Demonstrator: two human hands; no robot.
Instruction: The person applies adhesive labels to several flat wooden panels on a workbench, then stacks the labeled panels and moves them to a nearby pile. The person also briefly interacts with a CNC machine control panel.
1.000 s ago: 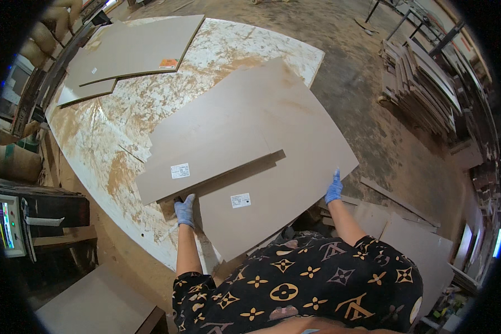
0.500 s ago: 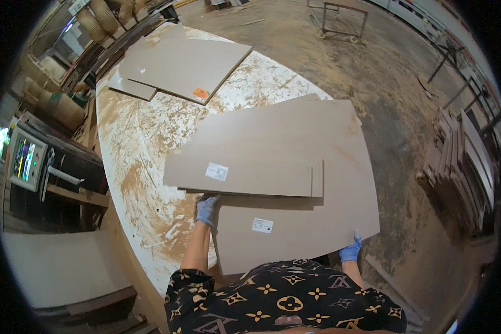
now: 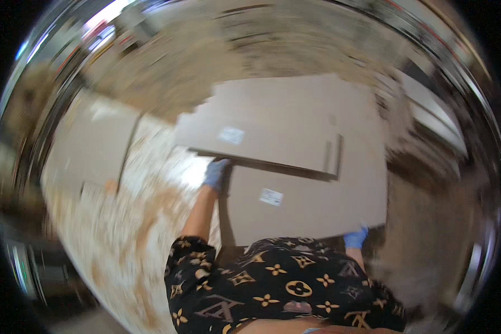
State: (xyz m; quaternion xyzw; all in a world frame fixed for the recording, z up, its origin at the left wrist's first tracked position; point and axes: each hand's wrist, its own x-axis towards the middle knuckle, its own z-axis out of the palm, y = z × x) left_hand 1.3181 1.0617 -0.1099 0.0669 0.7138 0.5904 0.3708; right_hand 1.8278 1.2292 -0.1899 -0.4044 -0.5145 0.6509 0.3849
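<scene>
A large beige board (image 3: 317,206) lies across the front of my body, with a stack of narrower beige boards (image 3: 278,139) resting on top of it. White labels show on both, one on the large board and one on the upper stack. My left hand (image 3: 216,173), in a blue-grey glove, grips the left edge of the large board just below the stack; its fingertips are partly hidden. Gloved in blue too, my right hand (image 3: 355,237) holds the near right edge of the large board, its fingers hidden beneath.
To the left is a white table (image 3: 145,222) smeared with brown dust, bearing more beige boards (image 3: 94,145). Stacked panels (image 3: 428,117) stand at the right, blurred. Dusty floor (image 3: 189,61) stretches beyond the boards.
My view has swung to the right, and the boards have turned with me off the table's side toward the stacked panels. Both hands keep their hold.
</scene>
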